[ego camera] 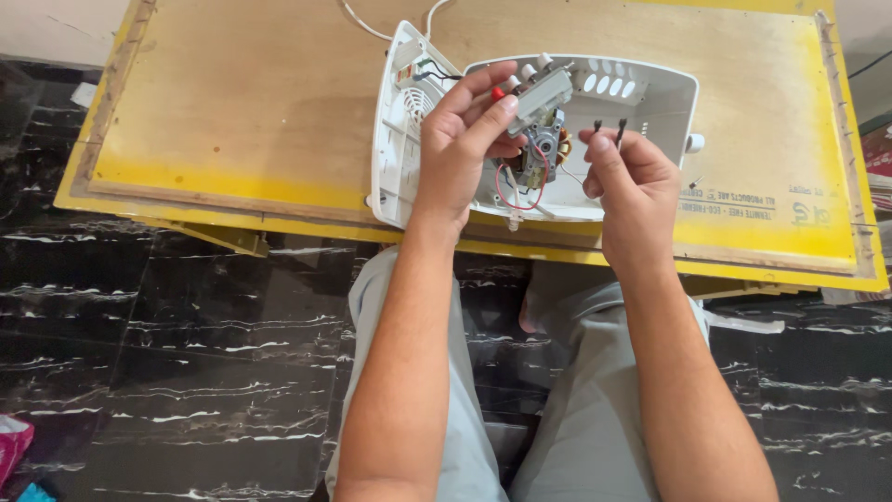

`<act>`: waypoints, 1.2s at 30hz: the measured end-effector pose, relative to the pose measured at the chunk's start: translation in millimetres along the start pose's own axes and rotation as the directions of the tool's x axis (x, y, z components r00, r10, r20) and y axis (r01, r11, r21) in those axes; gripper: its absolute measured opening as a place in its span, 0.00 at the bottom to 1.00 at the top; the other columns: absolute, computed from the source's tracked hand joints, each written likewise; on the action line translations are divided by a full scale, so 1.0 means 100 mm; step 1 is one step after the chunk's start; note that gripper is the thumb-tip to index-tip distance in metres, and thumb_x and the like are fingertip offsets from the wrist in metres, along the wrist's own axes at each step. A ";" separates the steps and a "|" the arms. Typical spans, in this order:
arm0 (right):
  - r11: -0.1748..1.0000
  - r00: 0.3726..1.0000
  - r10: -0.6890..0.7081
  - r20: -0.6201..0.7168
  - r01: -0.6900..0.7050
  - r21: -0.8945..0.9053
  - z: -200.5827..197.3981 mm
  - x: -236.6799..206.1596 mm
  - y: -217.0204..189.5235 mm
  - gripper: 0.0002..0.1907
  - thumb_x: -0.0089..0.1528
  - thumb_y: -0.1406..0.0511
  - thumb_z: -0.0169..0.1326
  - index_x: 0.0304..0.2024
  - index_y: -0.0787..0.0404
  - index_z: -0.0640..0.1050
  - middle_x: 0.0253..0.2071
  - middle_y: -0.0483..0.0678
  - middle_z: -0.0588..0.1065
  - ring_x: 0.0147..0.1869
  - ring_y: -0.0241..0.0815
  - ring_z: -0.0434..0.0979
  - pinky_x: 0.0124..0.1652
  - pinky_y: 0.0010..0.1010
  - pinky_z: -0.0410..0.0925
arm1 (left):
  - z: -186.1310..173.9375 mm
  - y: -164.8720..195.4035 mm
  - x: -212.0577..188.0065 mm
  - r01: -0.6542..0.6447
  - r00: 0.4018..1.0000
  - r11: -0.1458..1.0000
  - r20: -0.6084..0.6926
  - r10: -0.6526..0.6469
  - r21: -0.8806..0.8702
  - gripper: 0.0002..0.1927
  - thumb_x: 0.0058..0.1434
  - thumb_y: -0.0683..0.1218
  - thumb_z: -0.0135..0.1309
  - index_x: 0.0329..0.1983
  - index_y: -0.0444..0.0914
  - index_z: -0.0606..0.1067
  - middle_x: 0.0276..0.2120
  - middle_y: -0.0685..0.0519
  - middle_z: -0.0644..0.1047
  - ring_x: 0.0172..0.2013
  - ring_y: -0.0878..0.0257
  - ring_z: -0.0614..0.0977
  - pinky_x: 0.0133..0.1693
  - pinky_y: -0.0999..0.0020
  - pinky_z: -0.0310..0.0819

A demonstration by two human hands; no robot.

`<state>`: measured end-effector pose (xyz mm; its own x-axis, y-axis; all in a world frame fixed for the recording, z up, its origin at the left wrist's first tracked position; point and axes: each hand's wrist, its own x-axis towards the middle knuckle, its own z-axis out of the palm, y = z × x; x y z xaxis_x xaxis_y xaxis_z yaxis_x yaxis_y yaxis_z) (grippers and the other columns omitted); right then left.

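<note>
Hands over open white housing (650,102), left grip (460,139) closed on switch block (539,98), right grip (624,177) pinching black wires (609,125), yellow board (232,112) beneath.

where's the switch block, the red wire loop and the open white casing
switch block (539,96): head view, on its grey body, held in the left hand (462,139)
red wire loop (520,191): head view, on the loop's lower curve
open white casing (671,102): head view, on the bare inner wall at right

switch block (537,96): grey-white, white push buttons and one red, tilted, held up over the housing | motor (544,149): metal, copper winding, red wire looped below | white plastic housing (664,98): open, on table | two dark-tipped wires (609,125): upright, pinched.
</note>
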<state>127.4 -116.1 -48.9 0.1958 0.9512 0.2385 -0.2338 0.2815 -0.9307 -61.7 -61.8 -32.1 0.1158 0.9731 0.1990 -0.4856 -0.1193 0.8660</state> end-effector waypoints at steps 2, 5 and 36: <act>0.998 1.000 0.019 0.021 -0.017 -0.067 0.02 -0.02 -0.01 0.07 0.71 0.67 0.57 0.46 0.66 0.81 0.36 0.41 0.76 0.33 0.27 0.69 0.36 0.19 0.64 | -0.02 0.00 -0.01 -0.003 1.000 0.999 0.018 0.002 0.033 0.19 0.67 0.43 0.57 0.61 0.39 0.76 0.42 0.55 0.82 0.34 0.69 0.82 0.38 0.74 0.79; 0.991 0.997 0.051 0.050 -0.044 -0.129 0.07 -0.03 -0.02 0.07 0.69 0.67 0.58 0.44 0.66 0.82 0.35 0.41 0.78 0.33 0.26 0.69 0.35 0.18 0.64 | -0.02 -0.04 0.00 -0.013 0.998 0.997 0.068 0.008 0.073 0.17 0.67 0.41 0.56 0.60 0.38 0.78 0.45 0.55 0.82 0.36 0.70 0.81 0.39 0.75 0.77; 0.983 0.971 0.153 0.182 -0.131 -0.125 0.07 -0.02 -0.01 0.08 0.69 0.65 0.57 0.42 0.65 0.83 0.34 0.39 0.77 0.36 0.26 0.70 0.38 0.20 0.65 | -0.02 -0.19 0.00 -0.044 0.972 0.999 0.232 0.039 0.016 0.10 0.68 0.34 0.54 0.51 0.32 0.80 0.45 0.52 0.82 0.47 0.66 0.82 0.53 0.69 0.79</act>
<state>120.2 -117.2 -46.5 -0.0184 0.9900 0.1400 -0.1366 0.1362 -0.9812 -53.9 -59.7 -49.4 0.2947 0.8955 0.3335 -0.4761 -0.1651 0.8638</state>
